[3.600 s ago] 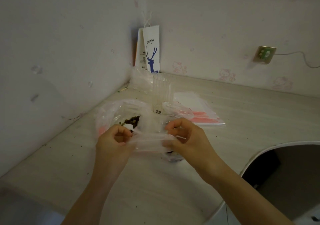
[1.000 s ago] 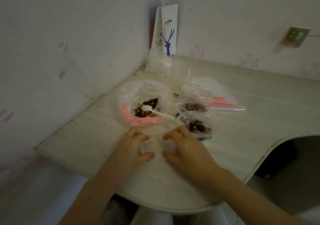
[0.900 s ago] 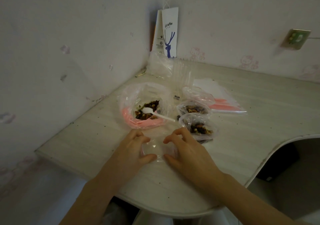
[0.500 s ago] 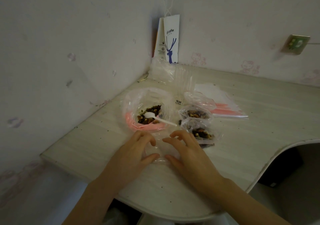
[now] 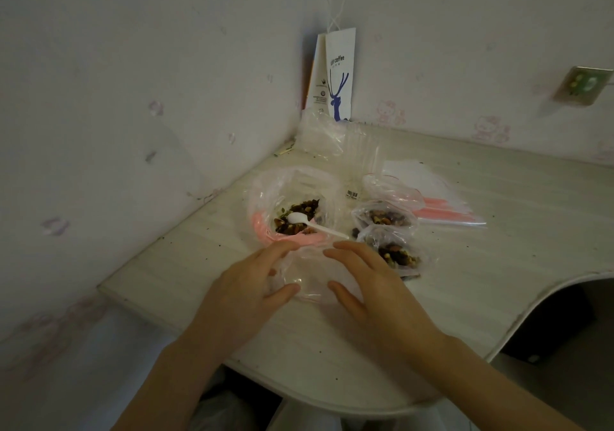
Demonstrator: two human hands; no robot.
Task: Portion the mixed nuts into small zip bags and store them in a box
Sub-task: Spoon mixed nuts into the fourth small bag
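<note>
Head camera looks down on a pale desk (image 5: 498, 264) set in the corner of a room. Both hands rest on an empty clear zip bag (image 5: 312, 281) lying flat near the front edge. Left hand (image 5: 246, 291) has its fingers spread and laid over the bag's left side, thumb pointing inward. Right hand (image 5: 375, 284) mirrors it on the right side, fingers spread and thumb angled toward the other thumb; neither hand pinches anything.

Just beyond the fingertips sits a large open bag of mixed nuts (image 5: 295, 211) with a pink zip strip, and a white plastic spoon (image 5: 312, 224) lies in it, its handle pointing right. To the right of that, two small filled bags of nuts (image 5: 388, 234) lie one behind the other, the nearer one just beside the right hand. Behind them lies a flat stack of unused zip bags (image 5: 442, 198). A white paper coffee bag (image 5: 335, 75) stands upright in the corner against the wall.
</note>
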